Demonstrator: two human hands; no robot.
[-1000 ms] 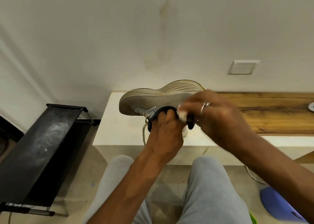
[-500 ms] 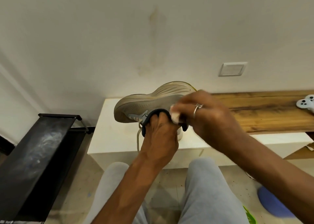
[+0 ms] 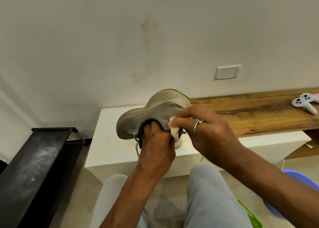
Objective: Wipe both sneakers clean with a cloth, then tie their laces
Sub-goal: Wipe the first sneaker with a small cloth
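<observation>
A beige sneaker (image 3: 155, 110) is held up sole-upward above the white bench (image 3: 110, 141). My left hand (image 3: 155, 151) has its fingers pushed inside the dark collar and grips the shoe from within. My right hand (image 3: 207, 132), with a ring on one finger, pinches a small white cloth (image 3: 174, 129) against the shoe's side near the heel. A loose lace (image 3: 137, 148) hangs below the shoe. Only one sneaker shows in the head view.
A black metal rack (image 3: 38, 167) stands at the left. A wooden shelf (image 3: 250, 113) runs right along the wall, with a white game controller (image 3: 303, 104) on it. A purple basin (image 3: 296, 181) and a green object (image 3: 250, 215) lie on the floor at right. My grey-trousered knees are below.
The cloth in my right hand has slid along the shoe's side toward the collar. The shoe has tilted, its sole turned more toward me. The view has shifted, showing the controller.
</observation>
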